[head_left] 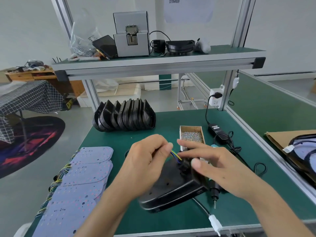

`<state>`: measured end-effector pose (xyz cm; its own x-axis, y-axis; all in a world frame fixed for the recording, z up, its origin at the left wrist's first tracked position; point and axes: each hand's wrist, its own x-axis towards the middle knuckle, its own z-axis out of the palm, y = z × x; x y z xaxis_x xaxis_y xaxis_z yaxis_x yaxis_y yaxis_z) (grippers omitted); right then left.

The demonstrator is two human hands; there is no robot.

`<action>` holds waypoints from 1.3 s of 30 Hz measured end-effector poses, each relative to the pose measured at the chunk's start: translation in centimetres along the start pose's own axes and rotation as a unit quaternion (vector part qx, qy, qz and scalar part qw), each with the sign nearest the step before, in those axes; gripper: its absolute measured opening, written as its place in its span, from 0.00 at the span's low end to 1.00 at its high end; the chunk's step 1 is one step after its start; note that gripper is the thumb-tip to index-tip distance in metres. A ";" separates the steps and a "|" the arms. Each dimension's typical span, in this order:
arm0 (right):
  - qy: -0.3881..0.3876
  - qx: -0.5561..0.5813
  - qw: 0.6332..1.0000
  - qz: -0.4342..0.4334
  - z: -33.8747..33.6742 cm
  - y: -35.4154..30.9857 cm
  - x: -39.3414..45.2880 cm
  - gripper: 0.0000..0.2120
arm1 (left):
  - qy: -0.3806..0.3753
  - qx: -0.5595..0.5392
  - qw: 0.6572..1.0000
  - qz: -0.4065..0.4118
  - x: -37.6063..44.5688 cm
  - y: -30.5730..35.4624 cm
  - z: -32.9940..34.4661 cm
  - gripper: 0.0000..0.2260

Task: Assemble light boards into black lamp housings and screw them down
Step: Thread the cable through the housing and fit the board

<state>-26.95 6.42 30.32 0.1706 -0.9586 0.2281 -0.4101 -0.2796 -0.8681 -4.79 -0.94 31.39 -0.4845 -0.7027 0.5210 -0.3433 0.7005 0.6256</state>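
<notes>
Housing (171, 187) lay face-down; left hand (145, 161) pinched wires (176, 155), right hand (220, 166) open, steadying. Feed wires straight, don't yank.

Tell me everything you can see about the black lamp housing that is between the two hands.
The black lamp housing looks like matte plastic, with rounded corners and small holes in its upturned back. It lies tilted on the green table. Coloured wires come out at its far end, pinched by the left hand. The right hand rests over its right side, fingers fairly straight. An electric screwdriver lies beside it.
</notes>
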 end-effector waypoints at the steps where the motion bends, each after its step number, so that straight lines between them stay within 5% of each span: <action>1: 0.021 0.061 0.998 -0.027 0.3 0.7 -0.3 0.29 | 0.012 -0.034 0.999 -0.024 0.0 -0.3 0.1 0.15; 4: 0.045 0.221 0.972 -0.060 2.1 2.4 -0.5 0.42 | 0.059 -0.152 0.985 -0.063 0.3 -1.1 0.8 0.17; 7: 0.060 0.334 0.940 -0.045 4.9 3.3 0.8 0.45 | 0.117 -0.322 0.930 -0.136 1.5 -1.4 1.5 0.16; 11: 0.168 0.413 0.895 0.033 7.1 3.0 3.2 0.24 | 0.107 -0.328 0.919 -0.188 1.8 -3.2 1.1 0.16; 14: 0.213 0.364 0.904 0.069 7.4 2.0 4.0 0.07 | 0.086 -0.299 0.926 -0.213 1.4 -4.1 0.9 0.12; 18: 0.231 0.351 0.905 0.066 6.4 0.7 4.8 0.05 | 0.212 -0.143 0.952 -0.167 -0.6 -5.5 -0.4 0.10; 20: 0.246 0.348 0.901 0.076 5.7 0.2 5.1 0.05 | 0.262 -0.153 0.944 -0.130 -2.6 -5.0 -0.9 0.15; 26: 0.263 0.250 0.927 0.092 4.8 -1.4 5.6 0.04 | 0.038 -0.236 0.949 -0.203 -6.3 -1.7 1.1 0.12; 32: 0.255 0.195 0.942 0.097 4.7 -2.1 4.5 0.02 | 0.088 -0.277 0.925 -0.246 -5.7 -1.4 2.1 0.08; 35: 0.198 0.167 0.962 0.085 5.2 -2.1 3.3 0.11 | 0.103 -0.279 0.922 -0.246 -5.4 -1.2 2.3 0.07; 39: 0.212 0.145 0.964 0.070 5.3 -1.2 2.5 0.14 | 0.103 -0.246 0.933 -0.240 -5.2 -0.8 2.5 0.06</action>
<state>-21.27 4.66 29.59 -0.2758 -0.9389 0.2061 -0.1236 -0.1780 -0.9762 -4.04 2.52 26.70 -0.1878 -0.9654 0.1806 -0.0452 0.1922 0.9803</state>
